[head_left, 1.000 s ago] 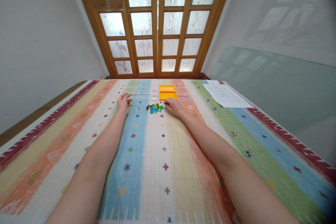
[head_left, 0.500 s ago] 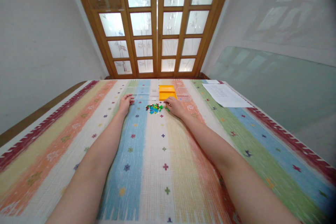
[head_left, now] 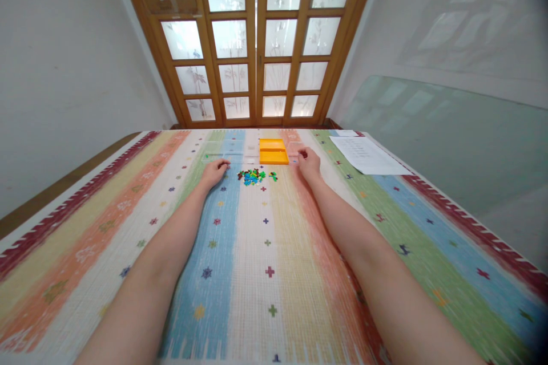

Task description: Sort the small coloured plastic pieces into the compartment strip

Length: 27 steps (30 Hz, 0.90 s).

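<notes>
A small pile of colourful plastic pieces point(head_left: 253, 175) lies on the striped cloth, with one or two strays just to its right. My left hand point(head_left: 215, 170) rests on the cloth left of the pile, fingers loosely bent and apart, nothing seen in them. My right hand point(head_left: 309, 161) is right of the orange tray point(head_left: 273, 157), above a clear shallow tray point(head_left: 297, 149). Its fingertips are pinched on something small and dark that I cannot make out.
More clear shallow trays point(head_left: 233, 155) sit left of the orange tray, one holding a green bit point(head_left: 208, 155). A printed paper sheet point(head_left: 368, 157) lies far right. The striped cloth point(head_left: 265, 274) covers the table; wooden glazed doors point(head_left: 257, 40) stand beyond it.
My right hand left the pile's right edge and moved right and away, past the orange tray to the clear tray. My left hand moved right from the left clear tray toward the pile.
</notes>
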### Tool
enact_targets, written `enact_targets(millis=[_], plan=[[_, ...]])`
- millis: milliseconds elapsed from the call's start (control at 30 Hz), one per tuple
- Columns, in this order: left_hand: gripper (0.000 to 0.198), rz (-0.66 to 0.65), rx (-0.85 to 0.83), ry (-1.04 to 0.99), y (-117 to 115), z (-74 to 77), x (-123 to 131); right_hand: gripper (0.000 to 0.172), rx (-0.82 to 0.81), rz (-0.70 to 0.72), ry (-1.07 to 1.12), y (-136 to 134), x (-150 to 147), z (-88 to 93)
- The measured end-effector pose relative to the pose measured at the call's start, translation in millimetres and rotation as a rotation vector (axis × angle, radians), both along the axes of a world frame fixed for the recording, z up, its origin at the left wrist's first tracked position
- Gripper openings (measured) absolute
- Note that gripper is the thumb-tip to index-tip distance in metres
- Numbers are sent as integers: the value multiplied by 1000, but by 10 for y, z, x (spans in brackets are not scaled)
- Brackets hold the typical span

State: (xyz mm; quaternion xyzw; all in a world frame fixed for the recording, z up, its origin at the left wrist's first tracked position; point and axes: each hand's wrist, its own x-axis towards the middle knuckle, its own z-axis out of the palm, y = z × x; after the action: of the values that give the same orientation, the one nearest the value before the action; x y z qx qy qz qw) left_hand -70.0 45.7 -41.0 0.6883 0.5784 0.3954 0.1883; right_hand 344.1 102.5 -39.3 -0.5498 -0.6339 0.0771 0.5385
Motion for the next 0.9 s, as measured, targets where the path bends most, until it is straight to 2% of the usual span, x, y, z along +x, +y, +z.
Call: enact_targets(millis=[300, 533, 667, 900], plan=[[33, 2, -33, 31, -26, 35, 21, 24, -64, -82, 141, 36, 48, -27], [32, -9, -16, 55, 1, -1, 12, 26, -73, -45, 62, -48, -36, 43], [33, -14, -10, 68, -9, 3, 16, 25, -46, 75, -87, -157, -190, 92], [32, -18, -17, 69, -32, 26, 40, 21, -49, 379, -375, -370, -522, 142]])
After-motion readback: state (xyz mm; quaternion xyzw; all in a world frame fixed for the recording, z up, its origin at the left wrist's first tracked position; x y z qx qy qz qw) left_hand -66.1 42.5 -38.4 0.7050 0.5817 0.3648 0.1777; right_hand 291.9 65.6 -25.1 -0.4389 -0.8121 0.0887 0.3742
